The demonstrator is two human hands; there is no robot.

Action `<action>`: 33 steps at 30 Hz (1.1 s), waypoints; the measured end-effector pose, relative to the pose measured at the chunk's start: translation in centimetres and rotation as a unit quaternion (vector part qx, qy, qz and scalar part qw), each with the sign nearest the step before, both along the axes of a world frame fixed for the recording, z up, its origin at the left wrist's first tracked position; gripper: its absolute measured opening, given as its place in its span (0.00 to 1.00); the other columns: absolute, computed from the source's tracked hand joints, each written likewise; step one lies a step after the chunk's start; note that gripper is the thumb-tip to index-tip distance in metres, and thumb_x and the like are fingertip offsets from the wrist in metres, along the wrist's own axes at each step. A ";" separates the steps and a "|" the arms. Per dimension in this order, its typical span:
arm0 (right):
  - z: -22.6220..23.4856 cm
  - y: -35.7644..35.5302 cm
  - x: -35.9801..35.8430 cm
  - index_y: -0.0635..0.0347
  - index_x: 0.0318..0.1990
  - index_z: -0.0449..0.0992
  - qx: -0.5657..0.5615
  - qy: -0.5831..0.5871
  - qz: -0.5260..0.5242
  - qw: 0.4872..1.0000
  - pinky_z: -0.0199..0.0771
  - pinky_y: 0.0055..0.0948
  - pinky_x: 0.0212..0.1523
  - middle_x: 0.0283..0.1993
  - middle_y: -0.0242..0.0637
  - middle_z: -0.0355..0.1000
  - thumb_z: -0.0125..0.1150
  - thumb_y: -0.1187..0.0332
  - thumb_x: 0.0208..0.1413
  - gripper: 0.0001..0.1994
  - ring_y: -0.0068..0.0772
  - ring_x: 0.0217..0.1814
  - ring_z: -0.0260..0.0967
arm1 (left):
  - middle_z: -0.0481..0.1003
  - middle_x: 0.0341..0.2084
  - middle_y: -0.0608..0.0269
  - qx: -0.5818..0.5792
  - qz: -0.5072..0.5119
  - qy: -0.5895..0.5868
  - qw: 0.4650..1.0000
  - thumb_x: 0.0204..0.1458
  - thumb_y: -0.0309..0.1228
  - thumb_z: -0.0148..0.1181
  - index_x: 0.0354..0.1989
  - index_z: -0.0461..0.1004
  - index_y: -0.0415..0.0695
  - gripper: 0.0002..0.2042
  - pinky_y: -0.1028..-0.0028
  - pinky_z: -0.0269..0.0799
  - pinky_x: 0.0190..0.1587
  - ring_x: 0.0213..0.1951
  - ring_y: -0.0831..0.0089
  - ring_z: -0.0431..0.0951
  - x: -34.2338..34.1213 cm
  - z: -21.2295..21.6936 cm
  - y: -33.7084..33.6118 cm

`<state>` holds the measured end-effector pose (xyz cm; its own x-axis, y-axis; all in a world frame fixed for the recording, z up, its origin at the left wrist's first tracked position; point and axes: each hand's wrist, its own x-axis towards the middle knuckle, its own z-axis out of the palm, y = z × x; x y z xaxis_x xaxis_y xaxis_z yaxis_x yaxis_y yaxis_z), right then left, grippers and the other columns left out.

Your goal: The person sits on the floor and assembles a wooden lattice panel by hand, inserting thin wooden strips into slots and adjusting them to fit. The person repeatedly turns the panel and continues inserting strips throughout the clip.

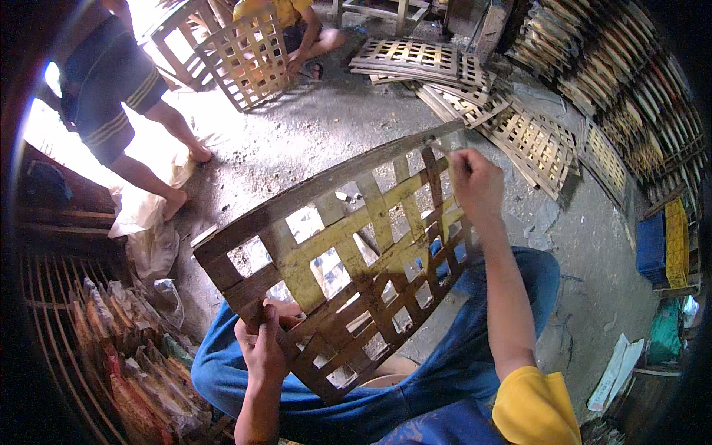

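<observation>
Both hands grip a woven bamboo lattice panel over the lap.
Left hand clasps its lower edge; right hand, arm outstretched, pinches an upper strip. White sacks lie left.

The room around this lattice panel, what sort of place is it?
Probably a small workshop for woven bamboo panels. Both hands hold a lattice panel, finished panels lie stacked on the concrete floor, and another person sits working on one.

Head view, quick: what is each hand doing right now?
Left hand: closed on the lower edge of the woven bamboo lattice panel.
Right hand: closed, fingers pinching a strip at the panel's upper right corner.
</observation>
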<state>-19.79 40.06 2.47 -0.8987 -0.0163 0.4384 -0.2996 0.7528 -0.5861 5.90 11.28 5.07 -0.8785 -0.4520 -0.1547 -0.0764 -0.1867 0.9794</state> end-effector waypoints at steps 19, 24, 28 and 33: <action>-1.0 -1.8 2.1 0.63 0.36 0.80 -0.152 -0.211 0.128 0.957 0.69 0.29 0.40 0.30 0.38 0.77 0.57 0.60 0.60 0.14 0.29 0.34 0.72 | 0.74 0.23 0.61 -0.030 0.015 0.020 0.999 0.57 0.36 0.58 0.31 0.70 0.41 0.11 0.73 0.67 0.26 0.23 0.73 0.73 -0.4 -0.4 0.2; 0.1 0.7 0.1 0.63 0.34 0.79 -0.294 -0.266 0.016 0.918 0.64 0.25 0.35 0.24 0.29 0.72 0.57 0.60 0.60 0.14 0.20 0.30 0.64 | 0.78 0.25 0.57 -0.051 0.007 -0.007 0.999 0.59 0.37 0.55 0.29 0.75 0.36 0.15 0.74 0.69 0.33 0.26 0.72 0.76 -0.3 0.1 -0.2; 0.6 3.3 -1.2 0.63 0.32 0.79 -0.227 -0.164 -0.055 0.958 0.63 0.26 0.31 0.22 0.31 0.71 0.56 0.59 0.60 0.15 0.19 0.27 0.63 | 0.75 0.22 0.61 -0.059 0.027 -0.006 0.998 0.58 0.42 0.57 0.25 0.76 0.38 0.18 0.75 0.67 0.25 0.22 0.73 0.73 -0.8 -0.1 0.1; 1.1 1.0 0.3 0.62 0.32 0.79 -0.080 -0.101 0.012 0.992 0.70 0.35 0.28 0.23 0.44 0.75 0.56 0.59 0.59 0.14 0.40 0.26 0.75 | 0.77 0.24 0.59 -0.047 0.022 0.002 0.999 0.58 0.39 0.57 0.31 0.74 0.36 0.15 0.75 0.68 0.29 0.25 0.73 0.75 -0.6 0.3 0.1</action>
<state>-19.49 41.09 3.57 -0.9684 0.0168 0.2487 -0.1808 0.6392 -0.7475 5.28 11.36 5.36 -0.8578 -0.5029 -0.1065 -0.0661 -0.0975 0.9930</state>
